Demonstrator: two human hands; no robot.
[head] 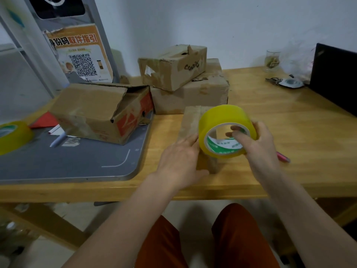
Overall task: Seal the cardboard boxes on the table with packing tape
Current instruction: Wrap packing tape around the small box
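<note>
Desk was a mess as usual. I had the grey mat (77, 163) lying over the left part of the wooden table (280, 117), with a white pen (58, 140) on it and a red paper sheet (44, 120) just behind that. A pink pen (283, 157) sat over on the right near the front edge. Back right corner had a small glass (272, 60) with something in it, right next to a crinkly clear plastic bag (296, 59), plus a bunch of keys (274, 81) and a black laptop (335, 78) standing open at the edge. An orange poster with a QR code (81, 57) leaned against the wall behind, on a grey frame.
</note>
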